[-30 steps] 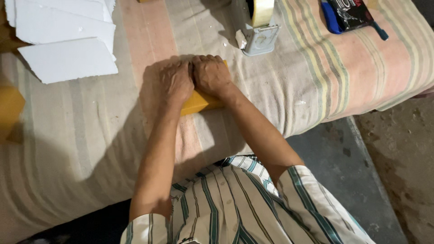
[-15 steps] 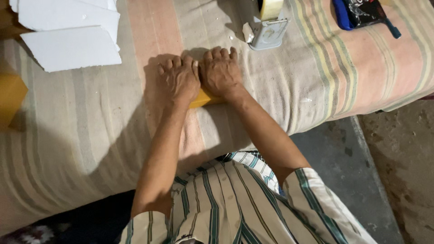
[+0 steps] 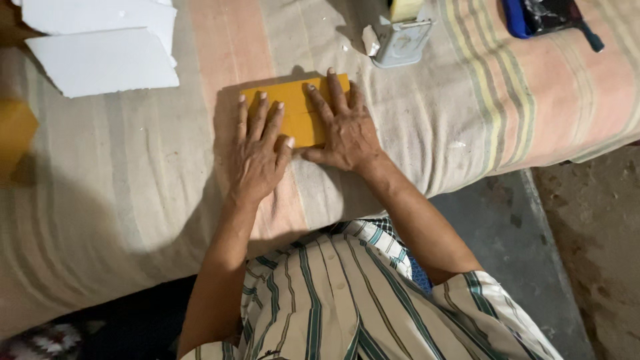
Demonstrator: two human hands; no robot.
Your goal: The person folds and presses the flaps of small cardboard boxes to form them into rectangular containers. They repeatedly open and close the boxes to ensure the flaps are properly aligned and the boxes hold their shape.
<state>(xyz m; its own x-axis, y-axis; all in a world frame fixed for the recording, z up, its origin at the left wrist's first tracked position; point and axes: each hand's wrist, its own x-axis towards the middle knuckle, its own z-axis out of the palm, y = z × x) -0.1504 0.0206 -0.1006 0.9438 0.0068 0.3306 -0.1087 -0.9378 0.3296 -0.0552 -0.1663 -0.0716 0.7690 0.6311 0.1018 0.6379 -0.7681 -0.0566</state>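
- Head view, looking down: a folded yellow-orange paper (image 3: 299,107) lies flat on a striped cloth (image 3: 133,200) that covers the table, near the middle of the frame.
- Left hand (image 3: 259,152): palm down, fingers spread and straight, their tips resting on the left half of the paper; nothing is gripped.
- Right hand (image 3: 343,130): palm down just beside the left, fingers spread flat over the right half of the paper, the thumb pointing toward the left hand; it presses and clasps nothing.
- A crease or edge line runs across the paper between the two hands.
- White sheets (image 3: 100,60) with rough edges lie stacked at the upper left, well apart from the hands.
- A second yellow-orange piece (image 3: 15,137) shows at the left border, partly cut off.
- A small metal tape dispenser (image 3: 400,40) stands beyond the right hand, near the top edge, with a scrap of white paper (image 3: 371,39) touching its left side.
- A dark flat object with a blue rim (image 3: 550,17) lies at the upper right on the cloth.
- A striped shirt (image 3: 347,300) fills the lower foreground; grey floor (image 3: 507,253) shows at the right.
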